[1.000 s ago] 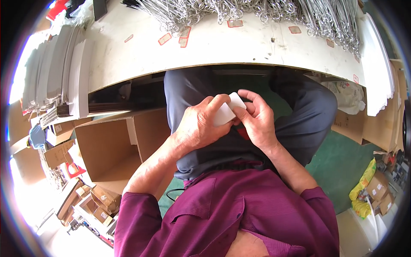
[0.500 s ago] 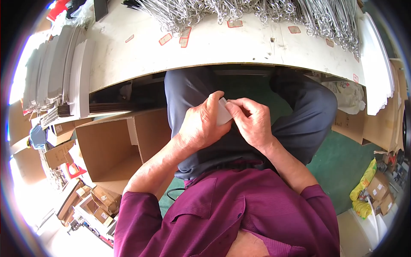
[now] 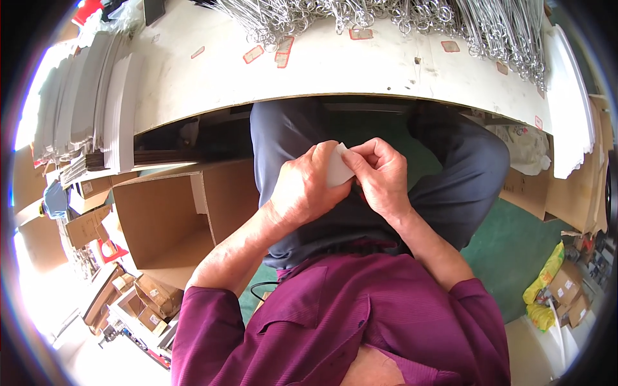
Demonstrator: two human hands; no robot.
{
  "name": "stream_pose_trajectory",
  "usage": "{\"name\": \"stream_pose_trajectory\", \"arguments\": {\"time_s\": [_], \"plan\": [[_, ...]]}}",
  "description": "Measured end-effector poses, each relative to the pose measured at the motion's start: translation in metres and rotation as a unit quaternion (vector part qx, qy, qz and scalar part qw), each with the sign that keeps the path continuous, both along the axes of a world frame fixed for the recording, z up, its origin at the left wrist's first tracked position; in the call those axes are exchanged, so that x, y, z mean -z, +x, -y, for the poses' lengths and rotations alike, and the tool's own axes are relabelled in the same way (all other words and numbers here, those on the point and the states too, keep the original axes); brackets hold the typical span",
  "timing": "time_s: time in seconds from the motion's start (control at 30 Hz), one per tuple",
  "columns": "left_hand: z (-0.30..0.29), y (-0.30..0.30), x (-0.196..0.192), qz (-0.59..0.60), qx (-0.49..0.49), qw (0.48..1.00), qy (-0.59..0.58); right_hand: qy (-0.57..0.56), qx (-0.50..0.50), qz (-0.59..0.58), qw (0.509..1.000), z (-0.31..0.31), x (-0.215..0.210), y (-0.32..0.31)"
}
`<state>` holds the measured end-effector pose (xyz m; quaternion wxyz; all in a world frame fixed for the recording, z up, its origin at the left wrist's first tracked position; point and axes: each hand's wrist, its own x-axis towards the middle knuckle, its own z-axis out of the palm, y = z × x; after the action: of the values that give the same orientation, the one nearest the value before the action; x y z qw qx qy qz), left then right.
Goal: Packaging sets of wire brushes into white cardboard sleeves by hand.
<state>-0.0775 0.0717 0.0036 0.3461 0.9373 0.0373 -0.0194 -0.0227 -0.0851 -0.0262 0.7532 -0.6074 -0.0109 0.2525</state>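
Note:
Above my lap, my left hand is closed round a small white piece that looks like paper or a label. The thumb side of my right hand pinches the upper right edge of that same piece. Both hands nearly touch, and the lower part of the white piece is hidden behind my left fingers. Ahead of me, along the far side of the white table, lie many thin metal rods with looped ends.
Stacks of white flat sheets stand at the table's left end and right end. An open cardboard box sits at my left. Smaller boxes lie below it. A yellow bag is at the lower right.
My right fingers have shifted slightly along the white piece's edge, and a little more of it shows. The view has moved slightly; my left hand keeps its hold.

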Motion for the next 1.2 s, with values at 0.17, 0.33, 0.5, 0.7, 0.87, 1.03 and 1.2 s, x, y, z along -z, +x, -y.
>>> {"name": "stream_pose_trajectory", "arguments": {"time_s": [0.17, 0.33, 0.5, 0.7, 0.87, 1.03, 1.2], "plan": [[-0.002, -0.002, 0.004, 0.022, 0.007, 1.0, -0.005, -0.018, -0.006, -0.07, 0.997, 0.003, -0.007, 0.006], [0.001, -0.001, 0.002, 0.012, 0.006, 1.0, 0.001, -0.035, 0.026, -0.029, 0.999, 0.0, -0.005, 0.002], [0.002, -0.003, 0.003, 0.02, 0.003, 1.0, 0.005, -0.14, 0.042, 0.214, 0.966, -0.004, 0.0, -0.006], [-0.001, -0.002, 0.001, 0.033, -0.001, 0.999, -0.027, -0.07, 0.021, 0.229, 0.971, 0.001, 0.007, -0.014], [-0.005, 0.0, 0.0, 0.014, -0.006, 1.0, -0.019, -0.122, -0.025, 0.29, 0.949, 0.001, 0.006, -0.016], [-0.005, 0.004, -0.002, 0.004, -0.012, 1.0, -0.027, -0.139, -0.035, 0.312, 0.939, 0.001, 0.001, -0.013], [-0.009, -0.004, 0.0, 0.025, -0.018, 0.999, -0.019, -0.111, -0.042, 0.358, 0.926, -0.006, -0.003, -0.014]]}}
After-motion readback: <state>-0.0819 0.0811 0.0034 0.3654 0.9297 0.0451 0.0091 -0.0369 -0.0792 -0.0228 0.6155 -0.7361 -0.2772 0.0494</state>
